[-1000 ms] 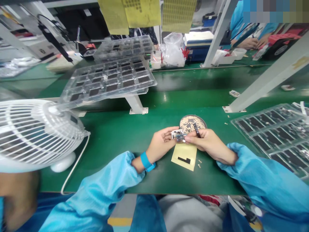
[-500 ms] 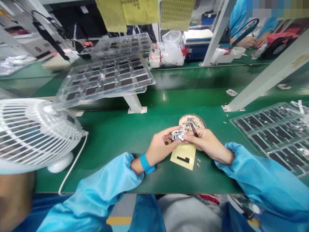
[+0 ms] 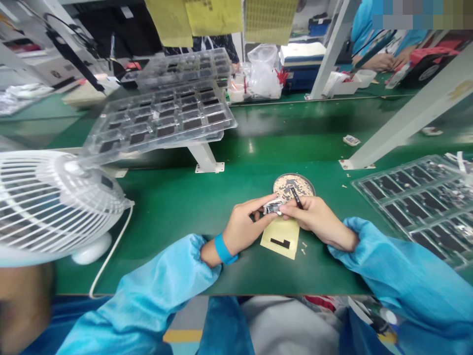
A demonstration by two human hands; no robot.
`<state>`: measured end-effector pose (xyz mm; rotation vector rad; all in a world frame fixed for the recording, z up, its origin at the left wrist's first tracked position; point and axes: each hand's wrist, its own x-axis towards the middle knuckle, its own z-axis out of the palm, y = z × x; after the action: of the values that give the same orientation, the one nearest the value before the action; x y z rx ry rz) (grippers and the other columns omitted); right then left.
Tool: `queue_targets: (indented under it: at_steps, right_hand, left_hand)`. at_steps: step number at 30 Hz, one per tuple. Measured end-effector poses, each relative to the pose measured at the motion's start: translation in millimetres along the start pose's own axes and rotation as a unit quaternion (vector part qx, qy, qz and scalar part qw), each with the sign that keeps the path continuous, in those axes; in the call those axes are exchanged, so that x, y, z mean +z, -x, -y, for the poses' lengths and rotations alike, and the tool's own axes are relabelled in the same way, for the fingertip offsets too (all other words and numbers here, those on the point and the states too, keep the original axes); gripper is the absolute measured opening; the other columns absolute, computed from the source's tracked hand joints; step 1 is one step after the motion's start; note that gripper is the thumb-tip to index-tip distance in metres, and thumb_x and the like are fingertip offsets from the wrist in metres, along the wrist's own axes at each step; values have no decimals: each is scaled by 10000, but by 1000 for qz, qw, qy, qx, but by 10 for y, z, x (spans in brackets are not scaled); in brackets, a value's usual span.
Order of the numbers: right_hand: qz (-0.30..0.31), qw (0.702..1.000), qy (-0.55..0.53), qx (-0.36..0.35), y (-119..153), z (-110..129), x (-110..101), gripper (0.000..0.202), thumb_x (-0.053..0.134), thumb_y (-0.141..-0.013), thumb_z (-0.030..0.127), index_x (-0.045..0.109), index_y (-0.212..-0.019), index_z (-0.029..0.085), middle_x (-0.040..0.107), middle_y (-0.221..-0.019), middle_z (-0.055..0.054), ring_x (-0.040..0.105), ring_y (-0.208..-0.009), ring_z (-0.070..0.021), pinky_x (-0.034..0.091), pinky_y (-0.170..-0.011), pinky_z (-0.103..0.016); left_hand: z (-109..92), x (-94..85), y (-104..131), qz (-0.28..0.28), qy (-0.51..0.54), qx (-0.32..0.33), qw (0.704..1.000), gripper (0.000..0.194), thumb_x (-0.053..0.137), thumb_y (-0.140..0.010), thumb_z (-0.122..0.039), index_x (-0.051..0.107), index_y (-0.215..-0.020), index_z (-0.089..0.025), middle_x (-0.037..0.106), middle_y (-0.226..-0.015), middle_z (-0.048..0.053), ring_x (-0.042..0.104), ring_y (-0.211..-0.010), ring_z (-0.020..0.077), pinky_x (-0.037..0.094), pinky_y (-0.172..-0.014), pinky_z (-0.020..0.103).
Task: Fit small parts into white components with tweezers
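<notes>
A small silvery metal-cased electronic part (image 3: 272, 207) is pinched between both hands just above the green bench mat (image 3: 177, 207), a little right of the middle of the view. The left hand (image 3: 244, 226) has its fingers curled and clamped on the part's left end; the right hand (image 3: 313, 218) presses thumb and forefinger on its right end and also grips a thin black pen-like tool (image 3: 296, 196) that slants up toward twelve o'clock. Directly at six o'clock of the part lies a pale yellow backing sheet (image 3: 281, 237) bearing one black L-shaped sticker (image 3: 281, 243); no writing on it can be read. At one o'clock, touching distance behind the hands, sits a round shallow dish of tiny beige and dark pieces (image 3: 288, 184). A blue wristband (image 3: 223, 248) circles the left wrist. At three o'clock lies a clear plastic blister tray of dark rectangular parts (image 3: 417, 197); at ten o'clock a second such clear tray on a white stand (image 3: 162, 121); at nine o'clock a white desk fan (image 3: 55, 197). Yellow hanging sheets (image 3: 214, 17) at twelve o'clock show print too small to read.
</notes>
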<state>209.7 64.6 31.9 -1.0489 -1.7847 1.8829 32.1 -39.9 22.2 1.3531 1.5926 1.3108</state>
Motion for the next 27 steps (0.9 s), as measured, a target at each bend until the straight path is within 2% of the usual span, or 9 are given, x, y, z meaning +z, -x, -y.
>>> queue_targets:
  at_steps: [2, 4, 7, 13, 19, 23, 27]
  right_hand:
    - [-31, 999, 2, -40, 2, -7, 32, 355, 842, -740, 463, 676, -798, 155, 658, -728, -16, 563, -632, -112, 448, -580, -229]
    - [-49, 995, -20, -80, 7, -11, 69, 384, 870, -703, 439, 638, -851, 171, 662, -797, -10, 608, -729, -134, 499, -675, -248]
    - [-33, 994, -53, -94, 18, -10, 118, 426, 852, -719, 437, 618, -965, 180, 671, -866, -22, 640, -802, -160, 531, -742, -281]
    - [-25, 993, -95, -62, 30, 14, 184, 374, 815, -763, 429, 586, -952, 201, 653, -804, -2, 657, -755, -169, 523, -623, -266]
    - [-24, 993, -93, -73, 7, -20, 204, 336, 824, -755, 435, 641, -898, 193, 694, -824, -23, 680, -794, -189, 557, -716, -302]
    - [-29, 990, -126, -58, 17, 18, 211, 360, 861, -703, 427, 625, -831, 186, 670, -738, -5, 648, -675, -155, 516, -603, -262]
    - [-24, 992, -112, -45, 33, 63, 207, 359, 846, -718, 449, 643, -862, 190, 571, -603, 30, 585, -590, -140, 426, -488, -233]
  left_hand:
    - [1, 11, -3, 9, 76, -39, 996, 463, 787, -802, -318, 719, -1251, -227, 760, -960, 51, 622, -677, 135, 533, -648, 264]
    - [0, 25, -10, 32, 188, -82, 978, 535, 829, -760, -303, 703, -1269, -197, 770, -1048, 82, 704, -836, 186, 584, -778, 306]
    - [-16, 38, -19, 62, 297, -111, 946, 578, 861, -725, -270, 693, -1269, -171, 756, -1139, 119, 730, -949, 227, 598, -877, 359]
    - [-99, 50, -16, 62, 304, -120, 943, 443, 804, -797, -276, 721, -1220, -174, 756, -1140, 122, 730, -796, 173, 607, -770, 300]
    - [-104, 84, -15, 23, 288, -101, 952, 361, 839, -744, -285, 774, -1085, -186, 696, -1149, 96, 717, -786, 151, 613, -705, 261]
    - [-83, 100, -9, 26, 285, -100, 953, 341, 834, -751, -284, 777, -1072, -186, 679, -1113, 83, 707, -769, 136, 608, -694, 245]
    - [-84, 86, -10, 26, 279, -106, 954, 343, 818, -772, -263, 767, -1102, -185, 693, -1116, 86, 708, -769, 131, 591, -686, 227]
